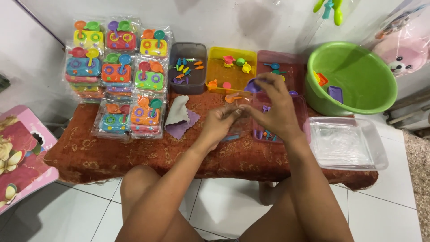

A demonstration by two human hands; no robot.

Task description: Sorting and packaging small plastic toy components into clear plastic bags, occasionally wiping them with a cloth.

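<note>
My left hand (220, 122) and my right hand (274, 106) meet over a low table covered with a rust-red patterned cloth (134, 152). Together they pinch a clear plastic bag (239, 117) that is hard to make out. My right hand's fingertips also hold a small purple toy pan (252, 85). An orange toy spoon (231, 98) lies just beyond my left fingers. Under my right hand sits a clear pink-tinted box (301, 107) with small purple toy pieces.
Stacks of bagged toy stove sets (117, 67) fill the table's left. Behind are a grey tub (187, 67) of small utensils, a yellow tub (231, 67) of cups, a pink tub (282, 62). A green basin (351, 78) and clear lidded box (347, 143) stand right. Cloths (180, 118) lie nearby.
</note>
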